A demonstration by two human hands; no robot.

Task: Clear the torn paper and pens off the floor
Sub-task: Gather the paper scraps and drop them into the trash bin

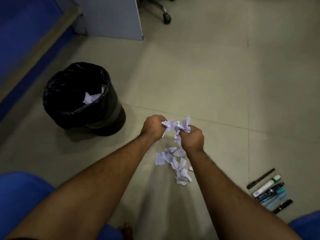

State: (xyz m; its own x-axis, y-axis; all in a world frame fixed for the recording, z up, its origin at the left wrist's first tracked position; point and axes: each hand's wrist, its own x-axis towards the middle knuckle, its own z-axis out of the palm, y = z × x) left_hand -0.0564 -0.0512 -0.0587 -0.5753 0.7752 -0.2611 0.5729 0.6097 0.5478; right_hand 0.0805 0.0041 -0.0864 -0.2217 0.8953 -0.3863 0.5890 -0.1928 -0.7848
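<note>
Both of my hands are raised above the tiled floor with a bunch of torn white paper (176, 126) between them. My left hand (153, 128) grips its left end and my right hand (192, 138) grips its right end. Below my hands a pile of torn paper scraps (174, 163) lies on the floor. Several pens and markers (270, 191) lie side by side on the floor at the lower right. A black bin (81, 99) lined with a black bag stands to the left of my hands, with white paper inside it.
A grey desk panel (112, 16) stands at the top, with a chair's wheeled base (164, 13) to its right. A blue strip (20, 40) runs along the left edge. My blue-clad knees (22, 193) fill the lower corners.
</note>
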